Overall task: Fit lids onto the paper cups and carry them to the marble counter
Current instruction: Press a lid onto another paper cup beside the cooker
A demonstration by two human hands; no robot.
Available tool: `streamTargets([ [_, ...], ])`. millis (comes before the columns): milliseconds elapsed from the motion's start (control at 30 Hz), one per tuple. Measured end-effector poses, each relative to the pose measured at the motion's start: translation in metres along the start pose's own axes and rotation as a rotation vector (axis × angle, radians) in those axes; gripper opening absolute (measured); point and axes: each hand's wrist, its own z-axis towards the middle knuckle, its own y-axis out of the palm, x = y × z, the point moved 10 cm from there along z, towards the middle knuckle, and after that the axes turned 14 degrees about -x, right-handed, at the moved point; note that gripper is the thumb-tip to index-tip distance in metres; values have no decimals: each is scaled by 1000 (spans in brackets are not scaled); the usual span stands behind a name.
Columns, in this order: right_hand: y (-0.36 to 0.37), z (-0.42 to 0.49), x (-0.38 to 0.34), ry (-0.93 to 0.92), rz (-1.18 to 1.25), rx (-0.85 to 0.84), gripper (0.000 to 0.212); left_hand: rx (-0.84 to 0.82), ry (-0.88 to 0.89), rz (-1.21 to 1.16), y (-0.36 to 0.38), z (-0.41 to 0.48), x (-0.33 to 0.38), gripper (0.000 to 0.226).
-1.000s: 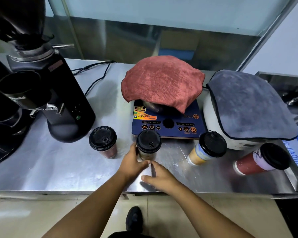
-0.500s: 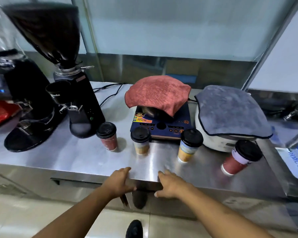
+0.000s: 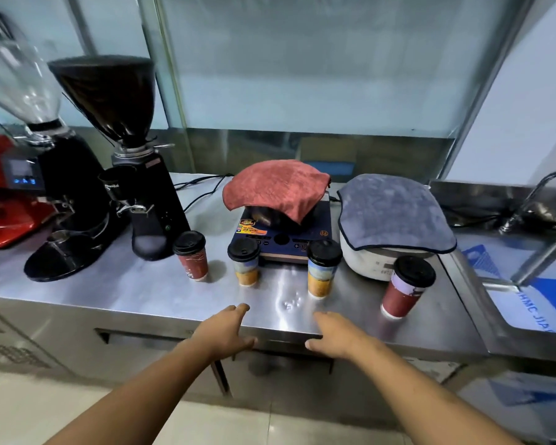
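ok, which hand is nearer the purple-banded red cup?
Right. The right hand is just front-left of the purple-banded red cup; the left hand is farther left.

A: How are the person's arms dressed?
B: Both run bare: the left forearm (image 3: 135,396) and the right forearm (image 3: 424,390) show skin all the way from the wrist to the bottom edge of the view.
A: And the grips?
B: The left grip (image 3: 225,332) and the right grip (image 3: 334,335) are bare hands as well. The fingernails are too blurred to make out.
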Motion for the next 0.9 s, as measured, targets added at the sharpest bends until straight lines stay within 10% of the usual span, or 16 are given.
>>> streamTargets([
  [900,-166,14,42,-95,35,338,86,-21,310,-139,-43,159,110,79],
])
